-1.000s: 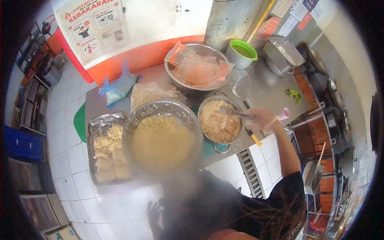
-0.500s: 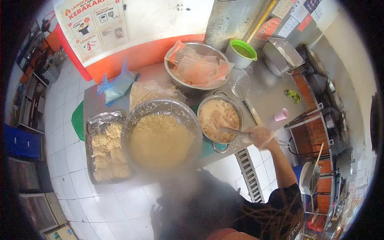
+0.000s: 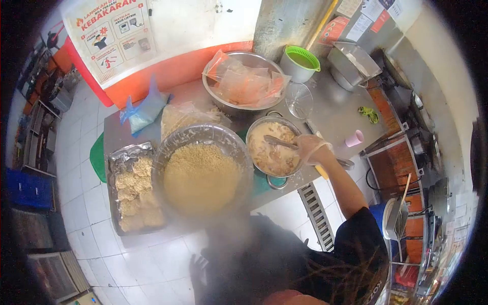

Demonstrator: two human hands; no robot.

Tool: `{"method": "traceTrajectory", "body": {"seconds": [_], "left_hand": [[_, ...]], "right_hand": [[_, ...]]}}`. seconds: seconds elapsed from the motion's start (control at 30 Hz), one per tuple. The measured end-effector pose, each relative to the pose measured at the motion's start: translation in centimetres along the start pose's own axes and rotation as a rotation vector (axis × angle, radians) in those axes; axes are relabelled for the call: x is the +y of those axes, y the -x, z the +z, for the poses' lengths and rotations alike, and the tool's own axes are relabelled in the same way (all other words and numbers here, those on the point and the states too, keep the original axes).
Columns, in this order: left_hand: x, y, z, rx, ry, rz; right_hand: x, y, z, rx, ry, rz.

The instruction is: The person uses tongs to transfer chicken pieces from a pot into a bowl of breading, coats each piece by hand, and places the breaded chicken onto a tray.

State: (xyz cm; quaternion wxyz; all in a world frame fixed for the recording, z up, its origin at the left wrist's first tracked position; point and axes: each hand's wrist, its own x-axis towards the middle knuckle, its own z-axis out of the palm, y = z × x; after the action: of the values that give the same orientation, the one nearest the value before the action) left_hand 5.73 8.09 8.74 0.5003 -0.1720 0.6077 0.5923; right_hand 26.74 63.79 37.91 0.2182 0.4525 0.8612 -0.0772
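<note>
My right hand (image 3: pixel 311 148), in a clear plastic glove, is closed round metal tongs (image 3: pixel 280 142). The tongs' front end lies over a round metal pot (image 3: pixel 251 155) of cream-coloured liquid with pale pieces (image 3: pixel 277 161) in it. Their rear end sticks out past my wrist on the right. Left of the pot stands a large metal bowl (image 3: pixel 244 175) of pale crumbly coating, smooth in its near part. Beside that bowl, a foil-lined tray (image 3: pixel 131 151) holds several crumb-coated pieces (image 3: pixel 133 190). My left hand does not show; a hand-shaped shadow falls on the floor.
Behind the pot is a metal basin (image 3: pixel 216 94) with plastic bags of orange-tinted contents. A white pot with a green strainer (image 3: pixel 305 57), a wire skimmer (image 3: pixel 299 100), a pink cup (image 3: pixel 354 138) and a blue-tinted bag (image 3: pixel 145 112) stand about. A floor drain (image 3: pixel 316 216) runs below.
My right hand and the tongs have moved up and left over the pot. The tongs now lie nearer the pot's far side. The view has shifted slightly.
</note>
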Motion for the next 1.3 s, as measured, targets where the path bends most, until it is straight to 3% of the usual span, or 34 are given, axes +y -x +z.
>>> {"method": "traceTrajectory", "body": {"seconds": [0.07,0.17,0.27,0.37,0.47,0.57,0.67,0.73,0.8,0.87,0.97,1.07,1.13,1.2,1.3], "left_hand": [[1.0,1.8,1.5,-0.008,-0.005,0.109],[-0.2,0.9,0.4,-0.032,0.037,0.121],[-0.9,1.3,0.0,-0.031,-0.053,0.14],[-2.3,0.0,-0.9,-0.027,-0.063,0.106],[-3.2,-1.7,-2.0,-0.025,-0.01,0.008],[-3.6,-2.7,-2.9,-0.025,0.027,-0.037],[-3.4,-3.7,-3.3,-0.035,0.054,-0.052],[-2.9,-4.2,-3.7,-0.044,0.069,-0.059],[-2.7,-5.0,-4.0,-0.061,0.045,-0.063],[-1.9,-4.1,-2.8,-0.034,0.047,-0.046],[-2.0,-4.9,-2.8,-0.041,0.054,-0.047],[-1.8,-4.1,-2.1,-0.06,0.038,-0.016],[-2.0,-4.6,-2.4,-0.053,-0.02,-0.054],[-3.6,-7.0,-4.5,-0.084,0.086,-0.146],[-7.9,-11.2,-9.1,-0.198,0.283,-0.308]], "right_hand": [[-0.1,1.6,-2.1,0.036,-0.11,-0.045],[4.3,1.1,0.8,0.237,-0.223,-0.185],[4.1,3.0,-1.5,0.128,-0.507,-0.077],[4.5,4.0,-1.2,0.229,-0.839,-0.104],[4.1,4.4,-2.2,0.229,-0.755,-0.112],[2.5,4.6,-4.2,0.141,-0.572,0.031],[4.3,3.5,-2.8,0.145,-0.715,0.087],[6.0,2.2,-1.4,0.078,-0.71,-0.081],[6.5,0.9,-0.6,0.002,-0.741,-0.071],[5.7,0.0,-0.1,-0.085,-0.811,0.123],[3.4,-0.7,0.4,-0.008,-0.36,0.121],[3.7,-1.7,2.2,0.115,-0.259,0.046],[3.5,-0.1,1.5,0.354,-0.192,-0.082],[3.8,0.7,0.9,0.422,-0.253,-0.096],[3.7,2.0,0.2,0.354,-0.434,-0.01]]}}
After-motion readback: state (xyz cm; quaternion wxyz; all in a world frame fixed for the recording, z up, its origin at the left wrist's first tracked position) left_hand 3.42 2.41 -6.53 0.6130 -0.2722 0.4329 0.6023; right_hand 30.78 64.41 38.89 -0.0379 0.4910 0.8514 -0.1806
